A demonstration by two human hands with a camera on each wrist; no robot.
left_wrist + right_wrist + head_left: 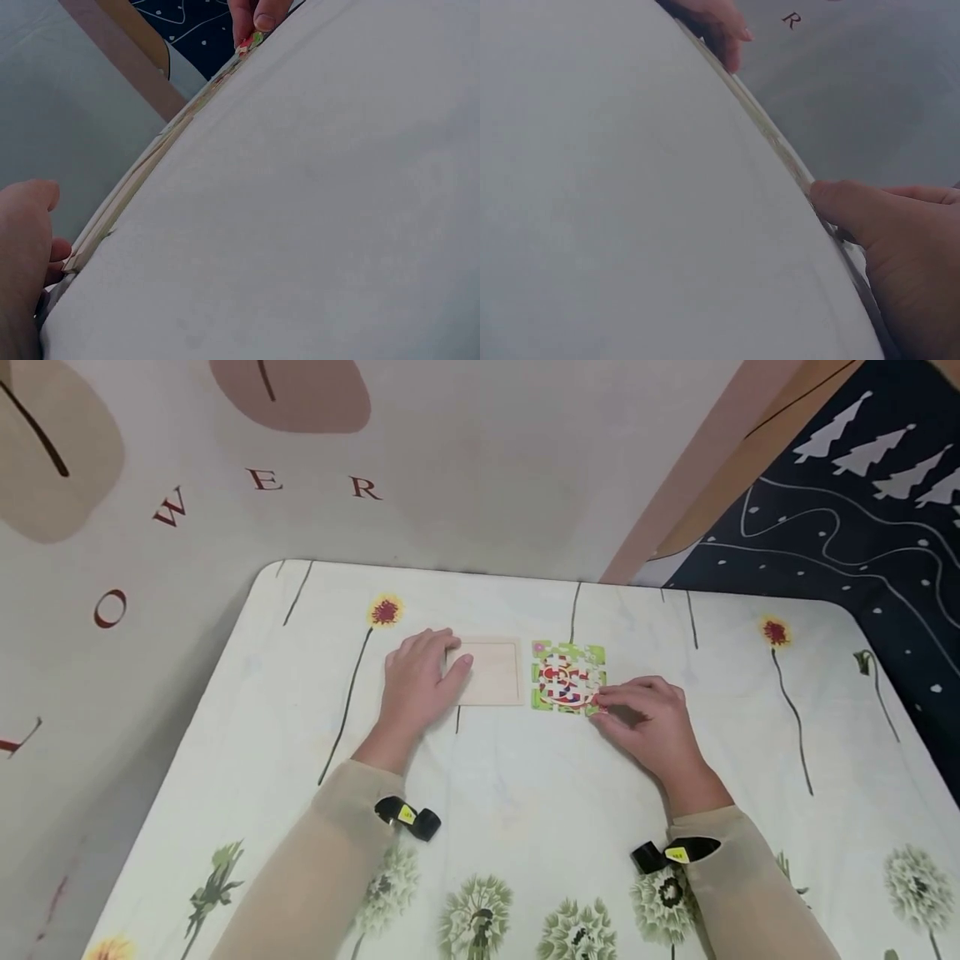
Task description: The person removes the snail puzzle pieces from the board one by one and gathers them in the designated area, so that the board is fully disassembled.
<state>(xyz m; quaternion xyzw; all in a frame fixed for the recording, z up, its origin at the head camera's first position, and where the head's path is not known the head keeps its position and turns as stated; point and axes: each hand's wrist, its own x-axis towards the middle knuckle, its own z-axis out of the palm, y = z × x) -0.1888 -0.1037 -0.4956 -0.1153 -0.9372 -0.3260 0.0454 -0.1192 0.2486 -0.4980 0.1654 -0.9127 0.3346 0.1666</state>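
A shallow wooden puzzle tray [487, 672] with a raised rim lies flat on the table. My left hand [422, 681] rests at its left edge, fingers spread along the side and thumb over the tray. Just right of the tray is a jigsaw puzzle [567, 672] of green, red and white pieces, with small gaps between some of them. At its lower right corner my right hand [648, 718] pinches a puzzle piece [246, 48] between thumb and fingers. The fingers partly hide that piece. Both wrist views show tray and puzzle almost edge-on.
A white tablecloth [510, 793] printed with flowers and dandelions covers the table. Behind its far edge stands a pale wall [480, 510] with letters, and a dark panel [840, 527] with white trees is at the right. Each wrist wears a small black camera on a strap.
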